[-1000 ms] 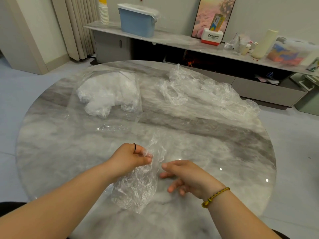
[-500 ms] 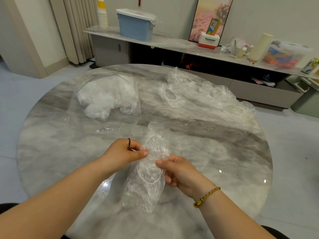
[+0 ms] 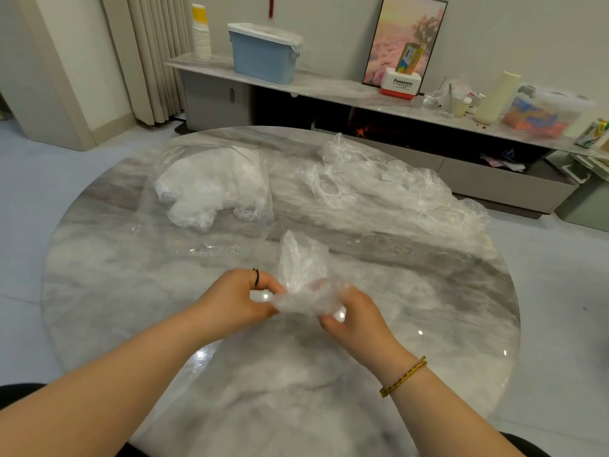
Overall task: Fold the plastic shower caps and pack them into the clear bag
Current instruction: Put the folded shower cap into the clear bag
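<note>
Crumpled clear plastic shower cap (image 3: 301,282) held over near middle of round grey-white marble table (image 3: 115,291), one end sticking upward. Left end pinched by left hand (image 3: 235,303), fingers curled. Right end gripped by right hand (image 3: 354,319). Clear plastic bag (image 3: 211,186), filled with white bunched caps, laid at far left of table. Loose heap of clear caps (image 3: 395,189) spread at far right, well apart from hands.

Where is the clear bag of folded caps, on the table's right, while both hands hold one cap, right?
No: the head view shows the clear bag on the left of the table, while the left hand and right hand hold one shower cap.
</note>
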`<state>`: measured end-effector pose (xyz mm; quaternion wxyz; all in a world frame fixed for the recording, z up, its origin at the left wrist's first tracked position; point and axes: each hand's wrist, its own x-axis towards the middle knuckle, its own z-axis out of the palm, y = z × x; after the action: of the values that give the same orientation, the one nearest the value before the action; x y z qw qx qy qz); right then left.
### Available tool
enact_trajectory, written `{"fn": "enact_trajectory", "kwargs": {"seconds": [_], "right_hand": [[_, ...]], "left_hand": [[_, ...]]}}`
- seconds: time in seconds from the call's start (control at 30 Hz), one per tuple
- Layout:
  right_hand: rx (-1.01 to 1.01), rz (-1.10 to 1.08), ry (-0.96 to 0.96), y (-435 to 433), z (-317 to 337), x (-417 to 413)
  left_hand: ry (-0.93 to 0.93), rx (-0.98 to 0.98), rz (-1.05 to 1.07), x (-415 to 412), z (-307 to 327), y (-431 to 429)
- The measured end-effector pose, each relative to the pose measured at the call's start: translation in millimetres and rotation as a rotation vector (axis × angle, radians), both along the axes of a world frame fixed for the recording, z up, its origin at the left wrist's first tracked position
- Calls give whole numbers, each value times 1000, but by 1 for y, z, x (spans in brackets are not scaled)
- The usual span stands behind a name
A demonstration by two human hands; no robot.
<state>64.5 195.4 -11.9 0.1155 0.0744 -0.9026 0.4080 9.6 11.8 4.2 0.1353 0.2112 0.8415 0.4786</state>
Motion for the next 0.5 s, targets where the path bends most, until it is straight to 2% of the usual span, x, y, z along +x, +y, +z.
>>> {"fn": "enact_trajectory", "kwargs": {"seconds": [0.13,0.2,0.27,0.33,0.5], "right_hand": [[238,151,-176,1,-20,3],[303,210,-152,2,-25,4],[378,198,-155,3,-25,5],[395,162,-209,2,-24,6],[221,-105,-400,-9,-13,2]], "left_hand": [[105,-339,-181,2,-24,-3],[193,-455,-253,3,-33,-3],[238,-455,-264,4,-36,-3],[204,-410,-258,4,-35,-1],[25,-276,-140,2,-30,3]]}}
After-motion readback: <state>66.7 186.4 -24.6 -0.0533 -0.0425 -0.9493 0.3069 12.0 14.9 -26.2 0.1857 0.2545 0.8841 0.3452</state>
